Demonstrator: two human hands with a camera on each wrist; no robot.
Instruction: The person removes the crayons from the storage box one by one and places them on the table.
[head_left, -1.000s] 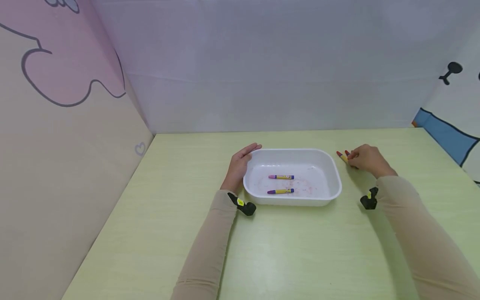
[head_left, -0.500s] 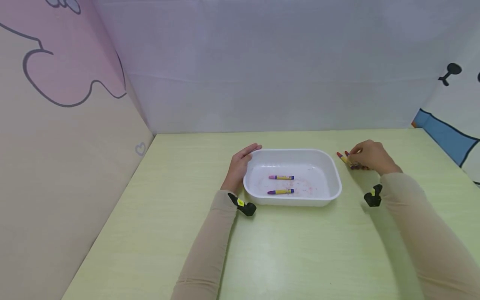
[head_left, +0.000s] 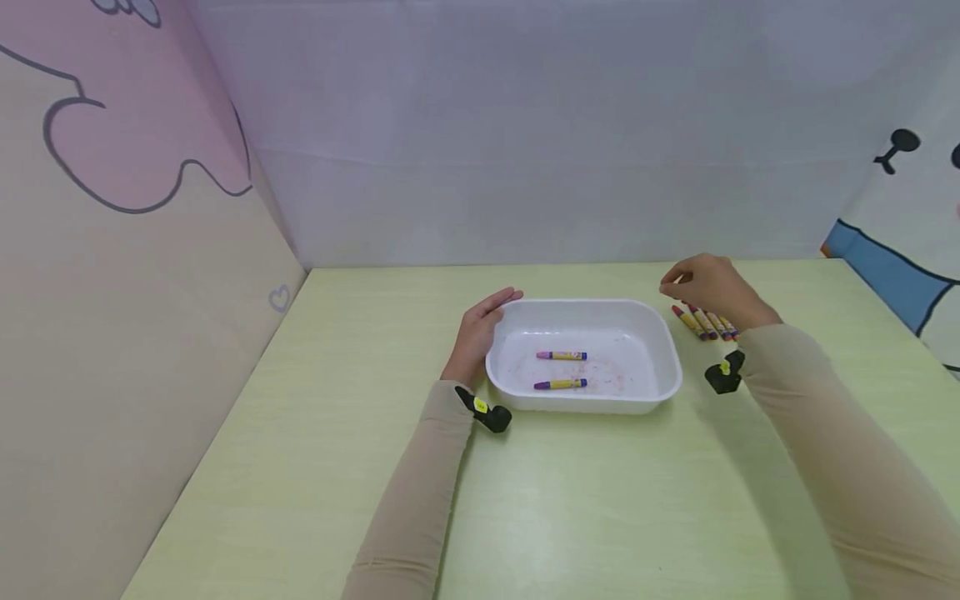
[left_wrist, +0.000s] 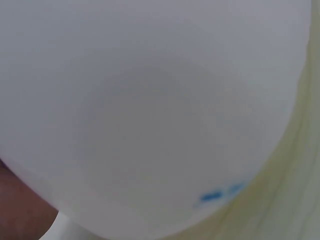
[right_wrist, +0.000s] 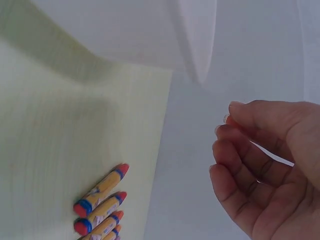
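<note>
My left hand (head_left: 474,337) rests along the left side of a white plastic tray (head_left: 581,402), its straight fingers reaching past the back left corner. Only the tray's pale wall (left_wrist: 160,125) and a bit of skin show in the left wrist view. Inside the tray lie a pink crayon (head_left: 561,356) and a purple crayon (head_left: 560,384), both sideways. Right of the tray, my right hand (head_left: 712,285) hovers above a row of red-tipped crayons (right_wrist: 101,191) on the table. Its fingers are loosely bent with nothing between them.
The pale green table (head_left: 570,492) ends at a white backdrop (head_left: 525,150) at the back. A side wall (head_left: 135,333) with cartoon print borders it on the left. Black wrist cameras sit on both sleeves.
My right hand has let go of a crayon in the row, lifted and moved left and back, uncovering several crayons lying side by side. The left hand and tray have stayed put.
</note>
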